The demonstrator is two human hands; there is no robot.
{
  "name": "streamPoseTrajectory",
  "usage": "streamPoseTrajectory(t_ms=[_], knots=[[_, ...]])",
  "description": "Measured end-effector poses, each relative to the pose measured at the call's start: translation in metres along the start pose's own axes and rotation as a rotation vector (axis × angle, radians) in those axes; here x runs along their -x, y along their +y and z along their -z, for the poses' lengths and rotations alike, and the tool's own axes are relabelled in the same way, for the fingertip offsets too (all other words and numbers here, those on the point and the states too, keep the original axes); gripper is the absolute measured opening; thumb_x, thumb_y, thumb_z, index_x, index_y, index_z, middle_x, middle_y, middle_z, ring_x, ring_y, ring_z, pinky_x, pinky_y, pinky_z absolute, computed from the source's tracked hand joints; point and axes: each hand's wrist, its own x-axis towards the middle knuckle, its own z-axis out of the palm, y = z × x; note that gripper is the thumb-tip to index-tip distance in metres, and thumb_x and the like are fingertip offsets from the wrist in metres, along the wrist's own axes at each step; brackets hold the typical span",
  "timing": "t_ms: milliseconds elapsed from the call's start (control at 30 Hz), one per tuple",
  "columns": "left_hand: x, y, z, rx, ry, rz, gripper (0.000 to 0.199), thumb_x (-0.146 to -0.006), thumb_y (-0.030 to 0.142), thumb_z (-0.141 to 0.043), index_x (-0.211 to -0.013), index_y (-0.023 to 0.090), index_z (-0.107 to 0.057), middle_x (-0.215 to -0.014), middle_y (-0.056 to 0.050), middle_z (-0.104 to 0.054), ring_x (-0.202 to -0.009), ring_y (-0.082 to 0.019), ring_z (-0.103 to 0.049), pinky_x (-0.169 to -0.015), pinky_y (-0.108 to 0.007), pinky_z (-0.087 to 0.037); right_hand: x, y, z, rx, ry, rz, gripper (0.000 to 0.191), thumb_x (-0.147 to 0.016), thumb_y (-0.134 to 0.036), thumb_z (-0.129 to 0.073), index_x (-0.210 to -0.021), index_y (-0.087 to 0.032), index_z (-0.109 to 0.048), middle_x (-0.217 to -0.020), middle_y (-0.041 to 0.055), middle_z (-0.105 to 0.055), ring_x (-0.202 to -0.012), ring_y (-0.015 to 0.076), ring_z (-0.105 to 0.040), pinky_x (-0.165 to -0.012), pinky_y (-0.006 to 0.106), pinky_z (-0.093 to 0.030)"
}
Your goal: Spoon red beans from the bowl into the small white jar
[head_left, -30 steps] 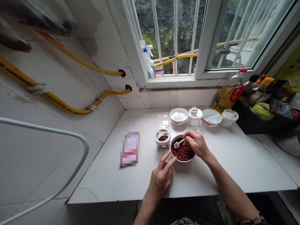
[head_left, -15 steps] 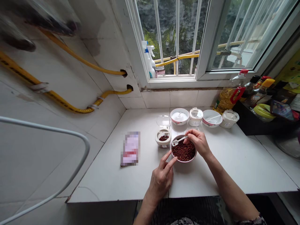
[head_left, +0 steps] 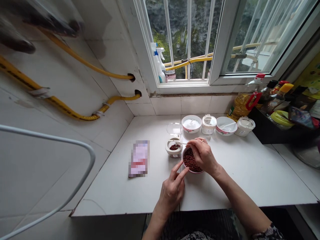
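Observation:
A pink-rimmed bowl [head_left: 184, 163] of small reddish-brown dried grains, perhaps peppercorns, stands on the counter. My left hand [head_left: 172, 191] rests at its near left side, thumb and forefinger stretched apart and touching the rim. Above the bowl, my right hand [head_left: 203, 153] pinches the handle of a small white spoon [head_left: 184, 143] pointing left. The spoon's head is over a cream spice jar [head_left: 174, 154] and hard to make out. That jar holds some of the same grains, and its clear lid [head_left: 174, 128] is flipped up behind it. My right hand hides part of the bowl.
Behind stand a bowl of white powder [head_left: 191, 124], a lidded jar [head_left: 209, 124], another bowl [head_left: 226, 126] with a white spoon, and a second jar [head_left: 245, 127]. A blurred packet [head_left: 139, 158] lies left. An oil bottle [head_left: 241, 104] and a black box [head_left: 265, 128] are at right.
My right hand has moved left with the spoon, from above the grains in the bowl to the opening of the spice jar. My left hand has stayed at the bowl.

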Motion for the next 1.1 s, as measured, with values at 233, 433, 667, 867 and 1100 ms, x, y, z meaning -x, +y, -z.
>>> streamPoseTrajectory(t_ms=[233, 433, 667, 867, 1100], knots=[[0.000, -0.001, 0.000, -0.001, -0.005, 0.002, 0.051, -0.095, 0.002, -0.044, -0.141, 0.024, -0.048, -0.144, -0.017, -0.053, -0.097, -0.014, -0.073, -0.076, -0.023, -0.062, 0.006, 0.012, 0.025, -0.134, 0.007, -0.349, 0.015, -0.091, -0.019, -0.050, -0.085, -0.023, -0.063, -0.064, -0.0002, -0.071, -0.073, 0.0217, -0.067, -0.080, 0.036, -0.050], [0.000, -0.001, 0.000, 0.008, -0.008, 0.016, 0.052, -0.095, 0.002, -0.044, -0.141, 0.025, -0.048, -0.144, -0.016, -0.053, -0.093, -0.013, -0.073, -0.076, -0.023, -0.062, 0.008, 0.019, 0.021, -0.091, -0.200, -0.360, 0.020, -0.084, -0.016, -0.049, -0.072, -0.025, -0.063, -0.063, 0.0001, -0.069, -0.074, 0.0217, -0.063, -0.082, 0.036, -0.048], [0.001, 0.000, 0.000, -0.011, -0.008, 0.012, 0.051, -0.095, 0.002, -0.044, -0.140, 0.024, -0.049, -0.144, -0.015, -0.054, -0.099, -0.015, -0.072, -0.074, -0.021, -0.062, 0.006, 0.013, 0.018, -0.275, -0.229, -0.480, 0.019, -0.082, -0.016, -0.048, -0.070, -0.024, -0.060, -0.057, -0.0018, -0.067, -0.063, 0.0188, -0.061, -0.076, 0.033, -0.049], [0.000, 0.000, 0.000, -0.014, -0.002, 0.004, 0.051, -0.094, 0.002, -0.043, -0.141, 0.024, -0.049, -0.143, -0.016, -0.054, -0.096, -0.014, -0.073, -0.075, -0.022, -0.062, 0.004, 0.011, 0.019, -0.446, -0.184, -0.657, 0.013, -0.080, -0.023, -0.050, -0.072, -0.022, -0.061, -0.053, -0.0023, -0.067, -0.053, 0.0168, -0.061, -0.064, 0.029, -0.049], [0.001, 0.000, 0.000, -0.011, -0.010, 0.014, 0.052, -0.094, 0.002, -0.044, -0.140, 0.025, -0.049, -0.144, -0.016, -0.054, -0.093, -0.014, -0.073, -0.076, -0.022, -0.062, 0.004, 0.017, 0.023, -0.535, -0.097, -0.751, 0.013, -0.077, -0.030, -0.054, -0.074, -0.021, -0.063, -0.052, -0.0016, -0.067, -0.051, 0.0162, -0.062, -0.060, 0.029, -0.049]])
